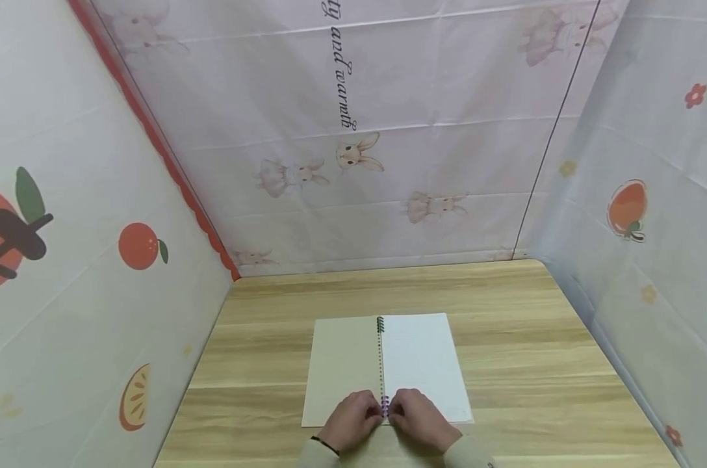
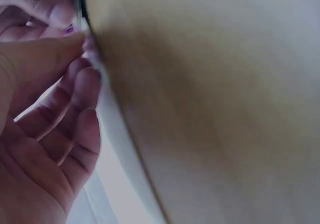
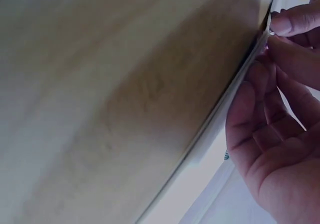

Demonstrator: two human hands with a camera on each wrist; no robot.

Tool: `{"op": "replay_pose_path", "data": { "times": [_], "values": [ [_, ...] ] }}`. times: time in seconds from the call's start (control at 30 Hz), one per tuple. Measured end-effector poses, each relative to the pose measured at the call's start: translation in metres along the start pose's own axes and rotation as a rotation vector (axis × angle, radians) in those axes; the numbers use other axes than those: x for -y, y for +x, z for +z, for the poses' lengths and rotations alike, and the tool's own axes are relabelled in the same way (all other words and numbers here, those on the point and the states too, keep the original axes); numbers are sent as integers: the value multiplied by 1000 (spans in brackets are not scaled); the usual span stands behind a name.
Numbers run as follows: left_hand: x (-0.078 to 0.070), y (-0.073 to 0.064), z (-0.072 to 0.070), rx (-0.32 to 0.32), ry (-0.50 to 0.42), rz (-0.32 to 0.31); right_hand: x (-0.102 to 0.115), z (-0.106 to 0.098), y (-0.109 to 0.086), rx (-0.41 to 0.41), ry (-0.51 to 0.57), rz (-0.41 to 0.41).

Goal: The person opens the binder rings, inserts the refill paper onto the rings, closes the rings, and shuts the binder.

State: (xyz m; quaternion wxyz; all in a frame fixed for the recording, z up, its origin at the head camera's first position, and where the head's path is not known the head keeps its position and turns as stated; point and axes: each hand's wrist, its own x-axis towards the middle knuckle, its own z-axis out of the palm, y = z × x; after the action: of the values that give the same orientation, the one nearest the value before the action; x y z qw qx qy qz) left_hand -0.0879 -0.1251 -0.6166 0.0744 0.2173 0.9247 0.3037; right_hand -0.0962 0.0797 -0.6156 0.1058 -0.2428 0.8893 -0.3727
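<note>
An open notebook lies on the table, with a tan cover page (image 1: 343, 364) on the left and a white page (image 1: 420, 364) on the right. Along its spine sit a green binder ring strip (image 1: 380, 324) at the far end and a purple binder ring strip (image 1: 385, 404) at the near end. My left hand (image 1: 351, 419) pinches the purple strip from the left with curled fingers. From the other side my right hand (image 1: 419, 416) pinches it too. Both wrist views show thumb and fingertips meeting at the notebook's near edge; the fingers partly cover the strip.
The wood-grain table (image 1: 260, 364) extends around the notebook on all sides. Printed cloth hangs behind it (image 1: 388, 240) and along the left and right sides. A dark band (image 1: 325, 444) circles the left wrist.
</note>
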Motion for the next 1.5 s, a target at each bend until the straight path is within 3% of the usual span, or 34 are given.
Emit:
{"op": "replay_pose_path", "data": {
  "times": [0.1, 0.2, 0.33, 0.43, 0.53, 0.77, 0.93, 1.13, 1.33, 1.5],
  "values": [
    [8, 1, -10, -25, -68, -18, -2, -8, 0, -9, 22, -6],
    [20, 3, -30, -82, -150, -85, -7, -23, -1, -38, 78, 28],
    [39, 0, -60, -209, -184, -285, -21, -48, -3, -126, 143, 160],
    [54, -7, -74, -292, -182, -421, -35, -64, -9, -221, 175, 283],
    [66, -17, -81, -310, -195, -504, -48, -75, -17, -295, 184, 375],
    [77, -27, -91, -228, -337, -572, -65, -83, -33, -322, 326, 500],
    [78, -27, -91, -230, -520, -614, -67, -84, -35, -321, 441, 549],
    [80, -26, -87, -265, -619, -631, -67, -86, -34, -289, 507, 597],
    [85, -24, -85, -297, -730, -643, -67, -87, -33, -302, 557, 601],
    [83, -27, -97, -272, -878, -594, -68, -83, -33, -307, 600, 572]
  ]
}}
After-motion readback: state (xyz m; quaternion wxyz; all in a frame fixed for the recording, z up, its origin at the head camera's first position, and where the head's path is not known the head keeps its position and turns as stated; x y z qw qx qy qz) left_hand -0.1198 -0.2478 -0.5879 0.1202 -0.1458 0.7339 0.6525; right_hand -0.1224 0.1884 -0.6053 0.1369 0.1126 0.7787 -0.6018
